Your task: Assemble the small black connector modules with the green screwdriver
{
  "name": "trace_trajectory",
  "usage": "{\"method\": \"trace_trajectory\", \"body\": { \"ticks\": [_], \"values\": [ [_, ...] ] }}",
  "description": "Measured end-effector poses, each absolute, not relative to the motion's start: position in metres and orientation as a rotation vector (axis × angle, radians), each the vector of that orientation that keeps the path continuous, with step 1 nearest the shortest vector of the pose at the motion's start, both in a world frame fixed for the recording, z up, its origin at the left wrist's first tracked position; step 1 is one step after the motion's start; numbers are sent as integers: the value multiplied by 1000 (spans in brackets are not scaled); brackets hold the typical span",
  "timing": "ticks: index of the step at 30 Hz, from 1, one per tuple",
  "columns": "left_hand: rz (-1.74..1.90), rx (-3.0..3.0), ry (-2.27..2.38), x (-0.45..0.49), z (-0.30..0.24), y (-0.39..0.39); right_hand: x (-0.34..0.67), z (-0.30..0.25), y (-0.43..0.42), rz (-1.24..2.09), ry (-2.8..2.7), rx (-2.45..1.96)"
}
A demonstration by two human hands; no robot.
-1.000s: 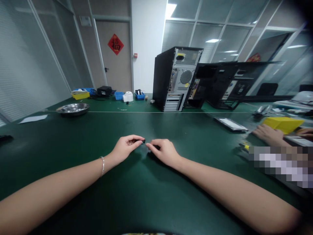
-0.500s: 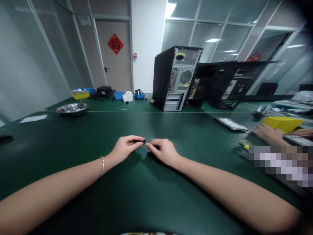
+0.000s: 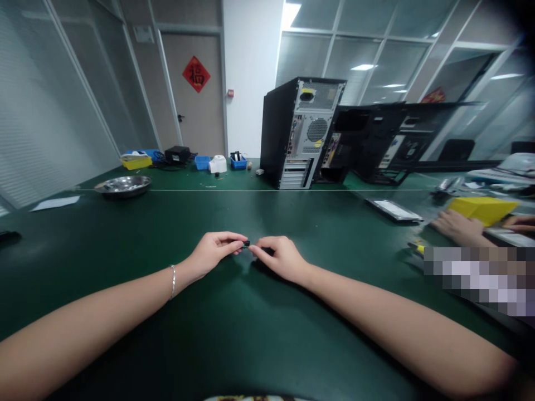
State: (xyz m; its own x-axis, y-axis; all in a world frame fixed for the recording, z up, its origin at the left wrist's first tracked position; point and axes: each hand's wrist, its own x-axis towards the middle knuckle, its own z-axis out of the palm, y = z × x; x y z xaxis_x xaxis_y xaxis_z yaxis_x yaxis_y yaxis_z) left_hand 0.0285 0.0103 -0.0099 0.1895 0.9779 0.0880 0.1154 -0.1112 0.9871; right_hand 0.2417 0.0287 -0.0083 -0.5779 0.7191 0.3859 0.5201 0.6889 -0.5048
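Note:
My left hand (image 3: pixel 213 253) and my right hand (image 3: pixel 279 257) meet at the middle of the green table (image 3: pixel 234 334). Both are closed in a pinch, fingertips almost touching. Between the fingertips shows a small black part (image 3: pixel 247 243), too small to name. My left thumb and forefinger hold it from the left. My right fingertips pinch at it from the right, and a dark bit shows under the right fingers. A thin bracelet sits on my left wrist. Both forearms rest low over the table.
A black computer tower (image 3: pixel 298 133) stands at the back, with an opened case (image 3: pixel 376 142) beside it. A metal bowl (image 3: pixel 122 185) lies far left, small blue bins (image 3: pixel 221 162) behind. Another person's hand (image 3: pixel 457 227) rests at right by a yellow box (image 3: pixel 482 210).
Almost nothing has moved. Both hands stay pinched together at the same spot, with only a slight shift of the view.

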Motion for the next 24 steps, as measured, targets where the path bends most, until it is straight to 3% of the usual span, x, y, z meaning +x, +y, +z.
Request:
{"method": "trace_trajectory", "body": {
  "ticks": [14,24],
  "values": [
    [1006,1519,1036,24,-12,13,244,-9,30,460,-2385,-831],
    [1108,1384,1067,29,-8,10,241,-11,31,517,-2284,-986]
  ]
}}
